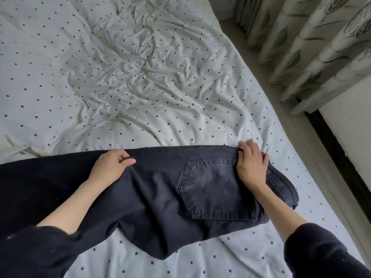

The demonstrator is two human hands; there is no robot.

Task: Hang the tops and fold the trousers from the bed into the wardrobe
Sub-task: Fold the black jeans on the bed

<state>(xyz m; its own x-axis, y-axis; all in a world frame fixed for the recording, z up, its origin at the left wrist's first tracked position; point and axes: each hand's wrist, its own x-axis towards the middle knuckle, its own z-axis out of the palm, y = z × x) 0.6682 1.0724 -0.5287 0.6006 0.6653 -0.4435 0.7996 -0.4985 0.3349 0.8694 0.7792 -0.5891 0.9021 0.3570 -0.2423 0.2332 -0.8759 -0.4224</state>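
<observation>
From the head view, dark jeans (160, 189) lie halved lengthwise across the dotted bed (120, 77). The left hand (112, 165) pinches their far edge, while the right hand (251, 163) grips the waistband. Folding looks barely begun; the wardrobe is out of sight.

We see dark jeans (160, 189) lying across the near bed (120, 67). Our left hand (112, 165) pinches their far edge. Our right hand (251, 165) grips the waistband.
</observation>
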